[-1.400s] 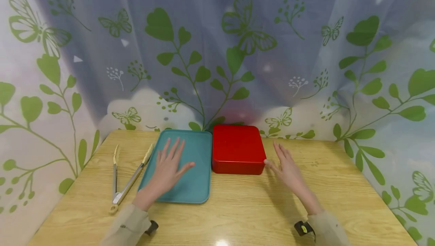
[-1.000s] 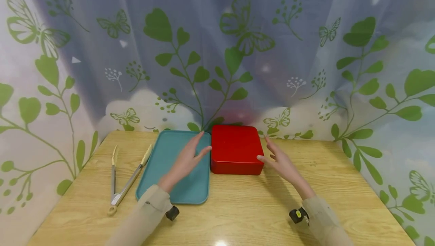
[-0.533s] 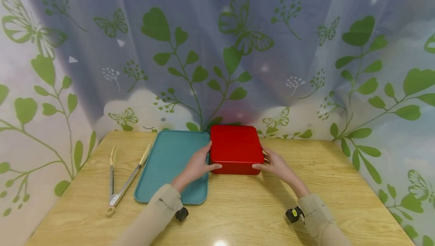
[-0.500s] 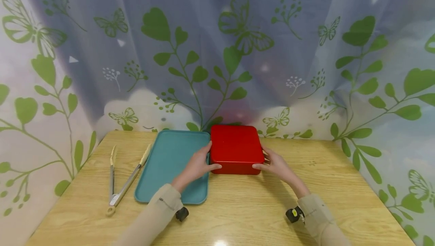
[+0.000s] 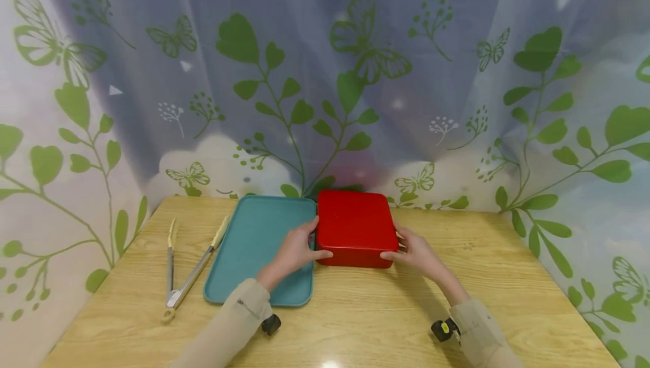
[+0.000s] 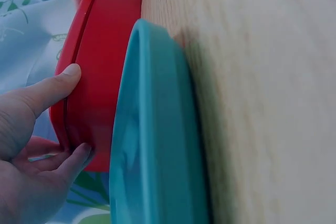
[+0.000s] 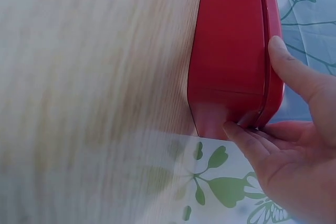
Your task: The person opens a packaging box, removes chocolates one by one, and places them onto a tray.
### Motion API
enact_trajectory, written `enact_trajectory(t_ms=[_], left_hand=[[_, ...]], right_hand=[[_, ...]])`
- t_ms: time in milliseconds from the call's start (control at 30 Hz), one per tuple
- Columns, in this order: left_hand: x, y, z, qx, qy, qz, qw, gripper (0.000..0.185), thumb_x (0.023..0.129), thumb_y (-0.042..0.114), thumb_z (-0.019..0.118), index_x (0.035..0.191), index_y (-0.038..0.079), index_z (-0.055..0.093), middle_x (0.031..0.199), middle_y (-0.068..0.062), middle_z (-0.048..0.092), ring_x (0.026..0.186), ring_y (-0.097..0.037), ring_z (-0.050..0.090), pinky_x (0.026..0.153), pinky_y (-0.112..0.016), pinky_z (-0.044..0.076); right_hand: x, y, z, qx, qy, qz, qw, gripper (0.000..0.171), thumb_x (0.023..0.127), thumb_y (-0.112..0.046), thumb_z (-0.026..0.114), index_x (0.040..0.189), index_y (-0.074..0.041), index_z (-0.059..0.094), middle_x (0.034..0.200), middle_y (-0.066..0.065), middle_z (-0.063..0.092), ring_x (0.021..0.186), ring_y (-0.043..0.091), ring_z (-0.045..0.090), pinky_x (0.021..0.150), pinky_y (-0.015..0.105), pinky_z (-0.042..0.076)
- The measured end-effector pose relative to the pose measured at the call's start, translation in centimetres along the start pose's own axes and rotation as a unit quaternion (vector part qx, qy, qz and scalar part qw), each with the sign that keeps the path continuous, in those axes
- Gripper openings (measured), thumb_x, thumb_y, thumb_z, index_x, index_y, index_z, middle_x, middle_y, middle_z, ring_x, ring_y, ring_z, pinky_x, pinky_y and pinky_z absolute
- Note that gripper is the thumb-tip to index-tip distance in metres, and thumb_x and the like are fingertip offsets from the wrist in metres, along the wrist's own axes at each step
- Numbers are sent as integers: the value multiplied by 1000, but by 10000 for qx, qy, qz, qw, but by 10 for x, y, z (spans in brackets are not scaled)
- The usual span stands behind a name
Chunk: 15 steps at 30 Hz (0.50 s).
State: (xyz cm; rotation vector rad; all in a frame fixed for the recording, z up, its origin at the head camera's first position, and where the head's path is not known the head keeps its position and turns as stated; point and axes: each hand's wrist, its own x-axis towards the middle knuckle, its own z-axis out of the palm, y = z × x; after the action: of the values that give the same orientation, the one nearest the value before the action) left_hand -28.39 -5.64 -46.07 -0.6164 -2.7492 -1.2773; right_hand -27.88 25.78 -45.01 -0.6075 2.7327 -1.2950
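Left grip (image 5: 293,255) and right grip (image 5: 419,255), both part-closed, hold red box (image 5: 357,224) by opposite sides, neither nearer, box between them toward back edge of tabletop (image 5: 355,311).

Tongs (image 5: 193,275): on table (image 5: 355,317), left of tray (image 5: 254,232)
Tray: we see it between tongs and box (image 5: 356,222)
Box: just right of tray
Curtain (image 5: 304,74): behind table

Red box (image 5: 357,221), glossy, rounded corners, lid on, thin seam along upper sides; upright on worktop (image 5: 355,311), just beside teal tray (image 5: 261,227), gripped at opposite sides.
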Motion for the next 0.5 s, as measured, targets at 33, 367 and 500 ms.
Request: enact_trajectory(t_ms=[33,367,500], left_hand=[[-1,1,0,-43,-27,-20,10000,96,81,28,87,154,-6,35,152,-22,46,118,-35,65,93,-44,57],[-19,5,2,-154,-62,154,9997,94,82,25,87,153,-7,36,153,-23,45,116,-37,66,94,-44,56],[-29,5,3,-221,-33,138,9997,93,82,25,87,154,-5,37,153,-22,45,118,-37,65,96,-45,55]], right_hand=[[-2,0,0,33,-16,4,10000,93,90,-17,78,154,16,19,156,37,27,132,52,47,100,52,50],[-21,-5,2,-52,21,-138,9999,96,87,-19,81,155,13,21,157,34,29,132,51,48,101,53,49],[-28,-12,4,-196,-4,-105,9998,97,86,-21,82,154,15,22,153,36,35,128,51,52,98,50,52]])
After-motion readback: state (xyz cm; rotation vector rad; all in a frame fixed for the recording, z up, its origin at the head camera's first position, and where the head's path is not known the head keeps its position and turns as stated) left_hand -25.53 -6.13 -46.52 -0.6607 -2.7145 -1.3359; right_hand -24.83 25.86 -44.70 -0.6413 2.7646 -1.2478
